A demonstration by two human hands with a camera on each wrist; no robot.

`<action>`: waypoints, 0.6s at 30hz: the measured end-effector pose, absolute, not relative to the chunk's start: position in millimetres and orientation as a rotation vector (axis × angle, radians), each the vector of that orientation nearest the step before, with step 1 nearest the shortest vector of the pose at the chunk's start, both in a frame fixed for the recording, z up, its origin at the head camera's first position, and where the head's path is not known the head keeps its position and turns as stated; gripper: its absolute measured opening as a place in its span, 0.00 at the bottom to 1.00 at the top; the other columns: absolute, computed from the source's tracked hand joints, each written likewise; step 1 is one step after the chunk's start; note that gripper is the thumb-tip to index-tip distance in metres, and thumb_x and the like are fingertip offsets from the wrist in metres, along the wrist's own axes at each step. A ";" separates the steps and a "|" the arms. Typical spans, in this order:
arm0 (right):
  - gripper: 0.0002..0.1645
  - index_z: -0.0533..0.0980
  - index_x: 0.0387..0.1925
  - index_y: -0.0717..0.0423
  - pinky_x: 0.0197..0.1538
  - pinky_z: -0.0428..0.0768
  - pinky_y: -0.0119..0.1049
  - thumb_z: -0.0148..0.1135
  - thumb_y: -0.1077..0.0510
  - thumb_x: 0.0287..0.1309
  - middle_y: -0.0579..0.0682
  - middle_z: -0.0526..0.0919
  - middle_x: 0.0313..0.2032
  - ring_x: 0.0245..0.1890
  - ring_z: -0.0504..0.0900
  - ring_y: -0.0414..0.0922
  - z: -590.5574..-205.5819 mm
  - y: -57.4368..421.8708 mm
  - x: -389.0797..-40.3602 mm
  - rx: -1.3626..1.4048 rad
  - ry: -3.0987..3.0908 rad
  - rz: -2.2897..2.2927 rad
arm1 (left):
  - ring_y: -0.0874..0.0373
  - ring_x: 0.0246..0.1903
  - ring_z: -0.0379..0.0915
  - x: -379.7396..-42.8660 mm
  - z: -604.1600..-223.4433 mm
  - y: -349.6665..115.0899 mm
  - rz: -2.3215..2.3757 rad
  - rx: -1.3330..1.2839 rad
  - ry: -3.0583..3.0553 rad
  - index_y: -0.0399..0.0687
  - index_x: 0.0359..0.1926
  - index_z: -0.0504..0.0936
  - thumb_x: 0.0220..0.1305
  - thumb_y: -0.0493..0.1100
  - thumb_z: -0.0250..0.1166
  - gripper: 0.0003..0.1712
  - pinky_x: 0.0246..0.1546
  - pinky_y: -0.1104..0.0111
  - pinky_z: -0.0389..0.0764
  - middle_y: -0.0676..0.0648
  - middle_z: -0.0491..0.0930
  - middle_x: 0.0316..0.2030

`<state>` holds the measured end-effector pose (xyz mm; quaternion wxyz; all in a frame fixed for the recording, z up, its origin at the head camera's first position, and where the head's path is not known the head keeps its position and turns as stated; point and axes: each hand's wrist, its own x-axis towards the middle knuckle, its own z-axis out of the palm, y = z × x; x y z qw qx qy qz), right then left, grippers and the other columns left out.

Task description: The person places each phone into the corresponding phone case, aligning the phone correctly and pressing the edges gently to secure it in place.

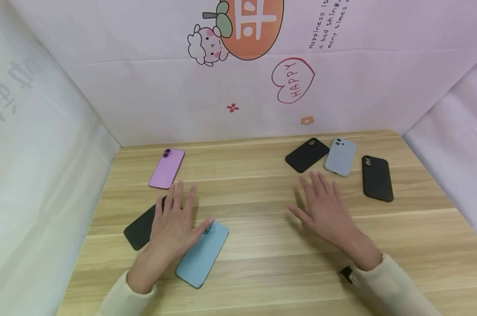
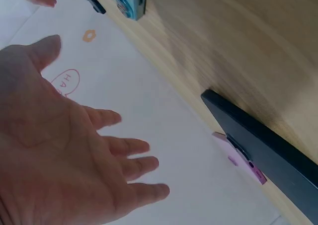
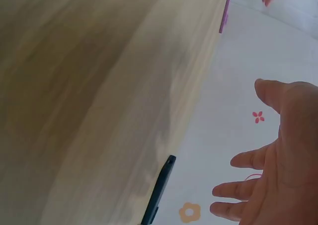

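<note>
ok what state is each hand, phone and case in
Left hand: open, fingers spread, holding nothing
Right hand: open, fingers spread, holding nothing
Pink phone: flat, camera side up
Dark phone: flat, partly hidden by left hand
Blue phone: flat, camera side up
Left black case: flat, back up
Pale blue case: flat, back up
Right black case: flat, back up

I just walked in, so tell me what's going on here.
A person's left grip, spread and empty, hovers above a black phone and a blue phone, with a purple phone beyond. The right grip, also empty, hovers near two black phones or cases and a pale blue one. Nothing is being held.
</note>
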<state>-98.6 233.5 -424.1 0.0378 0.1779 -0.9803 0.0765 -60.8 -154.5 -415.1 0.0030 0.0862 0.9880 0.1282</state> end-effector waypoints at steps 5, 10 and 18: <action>0.51 0.58 0.80 0.66 0.73 0.57 0.77 0.57 0.34 0.75 0.75 0.57 0.77 0.77 0.55 0.73 -425.0 249.0 -102.1 0.494 -3.040 0.256 | 0.29 0.76 0.54 -53.9 -411.1 -152.6 0.384 0.269 3.156 0.40 0.80 0.62 0.68 0.68 0.68 0.54 0.77 0.35 0.54 0.27 0.59 0.76; 0.44 0.64 0.72 0.74 0.67 0.65 0.76 0.65 0.44 0.73 0.80 0.65 0.70 0.70 0.64 0.76 -422.5 270.3 -107.3 0.451 -2.943 0.358 | 0.33 0.62 0.71 -44.1 -409.4 -149.8 0.312 0.244 3.126 0.34 0.68 0.74 0.62 0.74 0.69 0.52 0.64 0.40 0.73 0.31 0.74 0.63; 0.42 0.66 0.69 0.79 0.54 0.71 0.82 0.64 0.45 0.74 0.86 0.65 0.66 0.61 0.67 0.85 -420.8 316.3 -121.2 0.208 -3.017 0.361 | 0.39 0.52 0.74 -26.9 -410.8 -144.9 0.198 0.224 2.992 0.32 0.60 0.77 0.57 0.81 0.66 0.57 0.51 0.45 0.81 0.35 0.76 0.54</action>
